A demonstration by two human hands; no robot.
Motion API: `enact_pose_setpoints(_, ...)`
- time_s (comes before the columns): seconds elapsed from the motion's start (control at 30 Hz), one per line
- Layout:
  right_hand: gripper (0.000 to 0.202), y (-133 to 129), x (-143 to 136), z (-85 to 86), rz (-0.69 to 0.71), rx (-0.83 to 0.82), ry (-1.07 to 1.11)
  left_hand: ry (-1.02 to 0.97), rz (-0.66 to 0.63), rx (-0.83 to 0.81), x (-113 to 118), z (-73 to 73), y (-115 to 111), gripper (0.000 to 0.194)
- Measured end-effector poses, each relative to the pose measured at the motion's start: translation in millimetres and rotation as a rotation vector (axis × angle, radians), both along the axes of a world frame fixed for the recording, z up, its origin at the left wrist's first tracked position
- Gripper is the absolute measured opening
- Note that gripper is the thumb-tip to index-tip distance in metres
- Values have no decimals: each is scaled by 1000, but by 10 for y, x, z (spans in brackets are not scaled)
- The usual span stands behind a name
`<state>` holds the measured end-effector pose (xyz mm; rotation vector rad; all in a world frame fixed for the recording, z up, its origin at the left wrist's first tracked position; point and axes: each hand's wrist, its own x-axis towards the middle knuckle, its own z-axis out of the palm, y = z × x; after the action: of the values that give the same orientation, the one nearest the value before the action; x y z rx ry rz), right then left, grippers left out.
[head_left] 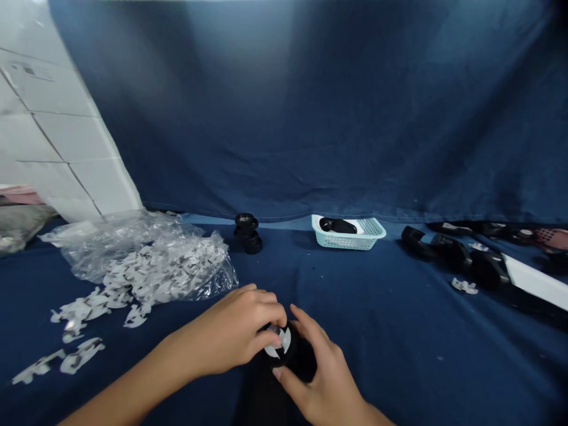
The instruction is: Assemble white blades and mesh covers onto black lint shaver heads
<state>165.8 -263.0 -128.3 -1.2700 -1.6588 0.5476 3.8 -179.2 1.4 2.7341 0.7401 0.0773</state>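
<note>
Low in the middle, a black cylindrical part (305,360) has a round white plastic piece (286,339) in its near-circular end. My left hand (242,331) comes in from the left, with thumb and fingers closed on the white piece. From the other side my right hand (326,373) grips the black part, its thumb below and its fingers above. The lower body of the black part is dark and hard to make out. To the left, a pile of similar white plastic pieces (151,275) spills out of a clear plastic bag (119,236).
Several stacked black rings (247,234) stand at the back. A light blue basket (348,241) holds a black handle-shaped part (339,226). Black parts (450,251), a small white piece (464,286) and a white strip (535,281) lie right. A blue curtain (310,118) hangs behind.
</note>
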Motion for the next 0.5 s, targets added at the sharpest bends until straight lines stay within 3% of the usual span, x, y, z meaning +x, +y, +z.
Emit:
enact_pose_setpoints(0.27, 85, 4, 9, 48, 26, 97, -102, 27, -89, 106, -39, -32, -58, 24)
enact_pose_setpoints(0.5, 82, -2, 14, 36, -5, 130, -124, -52, -136, 71, 5, -82, -17, 25)
